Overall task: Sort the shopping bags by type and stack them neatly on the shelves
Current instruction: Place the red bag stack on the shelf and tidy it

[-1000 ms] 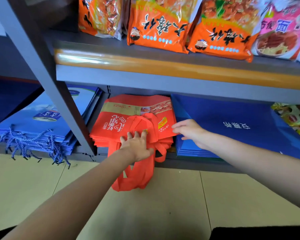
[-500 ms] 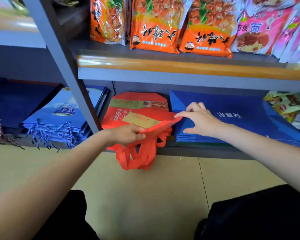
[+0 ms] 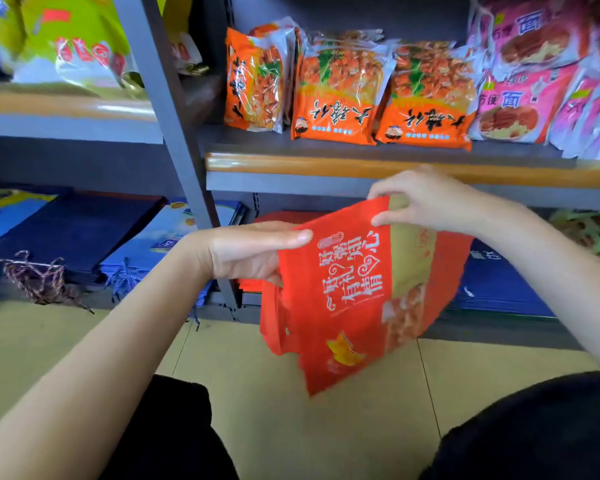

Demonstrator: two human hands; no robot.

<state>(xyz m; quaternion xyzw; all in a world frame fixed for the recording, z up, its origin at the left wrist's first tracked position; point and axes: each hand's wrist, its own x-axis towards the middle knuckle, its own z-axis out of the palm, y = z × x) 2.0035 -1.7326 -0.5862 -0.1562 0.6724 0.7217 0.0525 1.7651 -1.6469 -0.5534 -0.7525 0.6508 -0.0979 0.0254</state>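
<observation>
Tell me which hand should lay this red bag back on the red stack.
Probably the left hand: it grips the red bag at the edge nearest the red stack, right behind it. The right hand only pinches the top corner, farther right.

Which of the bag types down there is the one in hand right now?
The red bag with white lettering, gripped by the left hand and pinched by the right hand. The blue stacks lie flat on the bottom shelf.
</observation>
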